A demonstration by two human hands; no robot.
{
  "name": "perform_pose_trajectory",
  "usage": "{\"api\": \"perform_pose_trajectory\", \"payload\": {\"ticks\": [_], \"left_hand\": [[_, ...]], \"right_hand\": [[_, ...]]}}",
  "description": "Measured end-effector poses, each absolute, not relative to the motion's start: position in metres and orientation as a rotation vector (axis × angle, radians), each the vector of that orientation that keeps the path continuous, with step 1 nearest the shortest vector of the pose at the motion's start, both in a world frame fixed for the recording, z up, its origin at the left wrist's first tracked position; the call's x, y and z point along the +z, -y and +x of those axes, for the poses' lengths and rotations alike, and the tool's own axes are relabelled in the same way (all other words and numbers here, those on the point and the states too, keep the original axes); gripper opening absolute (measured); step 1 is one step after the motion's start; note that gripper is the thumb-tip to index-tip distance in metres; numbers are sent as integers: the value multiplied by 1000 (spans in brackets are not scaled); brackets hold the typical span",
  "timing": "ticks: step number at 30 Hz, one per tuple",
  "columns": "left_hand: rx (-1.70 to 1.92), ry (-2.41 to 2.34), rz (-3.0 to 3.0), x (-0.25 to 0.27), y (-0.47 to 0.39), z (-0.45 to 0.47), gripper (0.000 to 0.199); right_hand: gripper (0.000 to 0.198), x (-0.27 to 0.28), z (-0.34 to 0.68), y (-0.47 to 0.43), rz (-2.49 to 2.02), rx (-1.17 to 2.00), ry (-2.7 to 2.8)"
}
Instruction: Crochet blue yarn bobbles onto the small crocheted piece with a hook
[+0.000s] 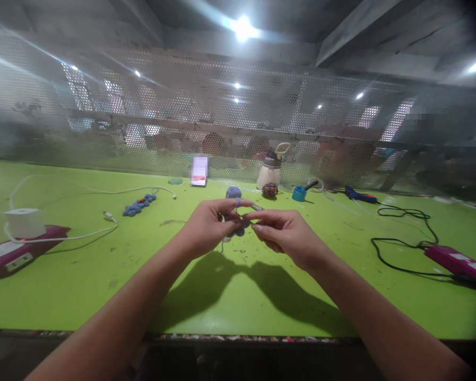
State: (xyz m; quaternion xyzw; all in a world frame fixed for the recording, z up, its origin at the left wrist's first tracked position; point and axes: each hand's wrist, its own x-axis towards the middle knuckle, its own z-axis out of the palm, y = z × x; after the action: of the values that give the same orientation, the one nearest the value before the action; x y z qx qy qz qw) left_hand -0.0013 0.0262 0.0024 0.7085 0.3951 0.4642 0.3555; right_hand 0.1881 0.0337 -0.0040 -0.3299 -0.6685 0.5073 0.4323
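My left hand (206,225) pinches a small blue-purple crochet piece (241,230) between thumb and fingers, above the green table. A strand of yarn loops over its outstretched index finger, and a short tail hangs below. My right hand (287,233) is closed beside it, fingertips pinched at the edge of the piece. A slim grey crochet hook (257,207) shows just above the right fingers; most of it is hidden. Behind the left hand sits a ball of blue-purple yarn (234,191).
A blue crocheted strip (138,205) and white cables lie left, near a purple power strip (55,233). Behind stand a lit phone (199,170), a bottle (267,174), a dark patterned ball (269,191) and a blue cup (299,194). Right are a glue gun (360,196) and another power strip (460,263).
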Motion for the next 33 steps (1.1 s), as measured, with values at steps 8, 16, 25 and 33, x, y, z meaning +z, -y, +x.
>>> {"api": "perform_pose_trajectory", "payload": {"ticks": [8, 16, 25, 33], "left_hand": [[1563, -1138, 2020, -7, -22, 15, 35], [1399, -700, 1249, 0, -22, 8, 47], [1336, -653, 1308, 11, -19, -3, 42], [1327, -637, 1409, 14, -15, -7, 35]], "right_hand": [[34, -14, 172, -28, -791, 1493, 1204], [27, -14, 172, -25, -627, 1252, 1362], [34, -5, 193, -29, -639, 661, 1851], [17, 9, 205, -32, -482, 102, 2026]]}}
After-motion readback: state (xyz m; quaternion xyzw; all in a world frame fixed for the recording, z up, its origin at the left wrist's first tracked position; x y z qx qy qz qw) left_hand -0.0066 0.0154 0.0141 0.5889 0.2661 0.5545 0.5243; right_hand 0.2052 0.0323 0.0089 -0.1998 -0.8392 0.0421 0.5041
